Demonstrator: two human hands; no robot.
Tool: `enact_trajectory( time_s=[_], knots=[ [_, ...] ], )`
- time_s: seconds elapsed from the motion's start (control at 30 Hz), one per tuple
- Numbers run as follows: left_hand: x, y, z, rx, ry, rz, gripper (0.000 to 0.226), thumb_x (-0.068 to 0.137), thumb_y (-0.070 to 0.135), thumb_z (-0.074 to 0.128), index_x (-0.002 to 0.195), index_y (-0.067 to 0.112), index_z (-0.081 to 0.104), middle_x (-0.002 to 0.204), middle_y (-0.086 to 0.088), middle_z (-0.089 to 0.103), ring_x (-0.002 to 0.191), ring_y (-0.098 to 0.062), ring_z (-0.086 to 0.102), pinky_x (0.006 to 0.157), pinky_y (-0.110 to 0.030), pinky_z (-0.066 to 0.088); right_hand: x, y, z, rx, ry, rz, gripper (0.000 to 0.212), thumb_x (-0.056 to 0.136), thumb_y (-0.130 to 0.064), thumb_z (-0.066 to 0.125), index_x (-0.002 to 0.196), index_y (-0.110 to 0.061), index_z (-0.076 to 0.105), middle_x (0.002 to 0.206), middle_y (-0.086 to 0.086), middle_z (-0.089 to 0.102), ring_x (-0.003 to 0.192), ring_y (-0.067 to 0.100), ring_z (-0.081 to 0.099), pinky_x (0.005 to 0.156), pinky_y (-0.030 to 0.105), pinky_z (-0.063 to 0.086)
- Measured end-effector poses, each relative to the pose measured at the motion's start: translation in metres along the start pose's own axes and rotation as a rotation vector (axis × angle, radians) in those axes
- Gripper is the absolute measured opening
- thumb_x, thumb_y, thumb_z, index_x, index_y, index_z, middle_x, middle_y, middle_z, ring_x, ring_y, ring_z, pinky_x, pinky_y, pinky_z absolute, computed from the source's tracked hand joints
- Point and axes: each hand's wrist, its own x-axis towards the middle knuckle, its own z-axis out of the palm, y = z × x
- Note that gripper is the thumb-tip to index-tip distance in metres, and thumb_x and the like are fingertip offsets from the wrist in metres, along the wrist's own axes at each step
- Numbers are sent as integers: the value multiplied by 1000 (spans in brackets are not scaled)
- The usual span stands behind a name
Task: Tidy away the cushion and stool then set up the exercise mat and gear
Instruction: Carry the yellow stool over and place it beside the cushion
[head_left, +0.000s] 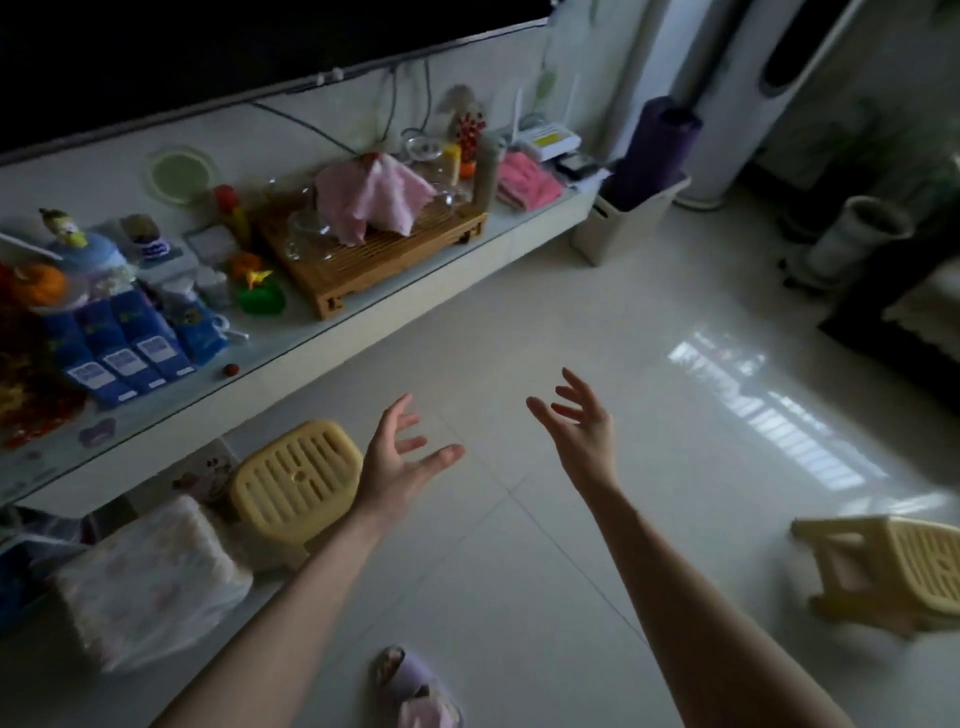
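Observation:
A yellow plastic stool (297, 480) stands on the floor against the low white cabinet, just left of my left hand (401, 457). That hand is spread, palm up, and holds nothing. My right hand (582, 421) hovers over the bare floor with fingers spread, also holding nothing. A second yellow stool (893, 574) stands at the right edge. A rolled purple exercise mat (657, 148) stands upright in a white bin (631, 218) at the far end of the cabinet. A cushion-like bundle in a plastic bag (150, 582) lies at lower left.
The low cabinet top (322, 332) is crowded with a wooden tea tray, pink cloths, blue boxes and toys. A tall white fan or air unit (748, 93) stands behind the mat. A slippered foot (415, 686) shows at the bottom. Dark furniture sits far right.

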Motion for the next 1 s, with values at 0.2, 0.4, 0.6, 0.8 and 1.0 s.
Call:
enact_trajectory(
  time_s=[0.2, 0.4, 0.6, 0.8, 1.0],
  knots=[
    [-57, 13, 98, 23, -151, 63, 89, 67, 24, 82, 142, 23, 33, 129, -1, 48, 109, -21, 57, 85, -32, 50, -52, 25, -121, -13, 158, -3, 63, 78, -27, 77, 134, -22, 51, 121, 4, 61, 97, 12, 61, 71, 13, 47],
    [-134, 27, 228, 54, -348, 130, 88, 68, 18, 82, 141, 19, 33, 128, -6, 48, 106, -22, 57, 83, -29, 47, -117, 57, -277, 38, 391, 6, 66, 76, -28, 78, 135, -19, 50, 117, 9, 62, 100, 21, 64, 76, 23, 53],
    [-182, 44, 341, 146, -550, 206, 90, 65, 22, 84, 140, 21, 36, 125, -5, 51, 104, -20, 59, 83, -30, 49, -163, 83, -394, 71, 604, 37, 68, 75, -29, 79, 135, -16, 50, 113, 11, 64, 95, 22, 66, 69, 16, 50],
    [-215, 52, 455, 222, -773, 269, 89, 66, 26, 83, 141, 23, 35, 125, -3, 50, 105, -19, 58, 81, -29, 51, -192, 109, -494, 132, 806, 106, 62, 76, -22, 78, 132, -14, 53, 109, 8, 64, 92, 20, 65, 82, 28, 53],
    [-240, 53, 573, 263, -970, 321, 87, 68, 26, 82, 141, 22, 35, 123, -2, 50, 105, -21, 57, 79, -29, 53, -201, 141, -591, 159, 962, 148, 58, 77, -21, 77, 130, -14, 55, 111, 8, 66, 95, 20, 66, 86, 34, 55]
  ],
)
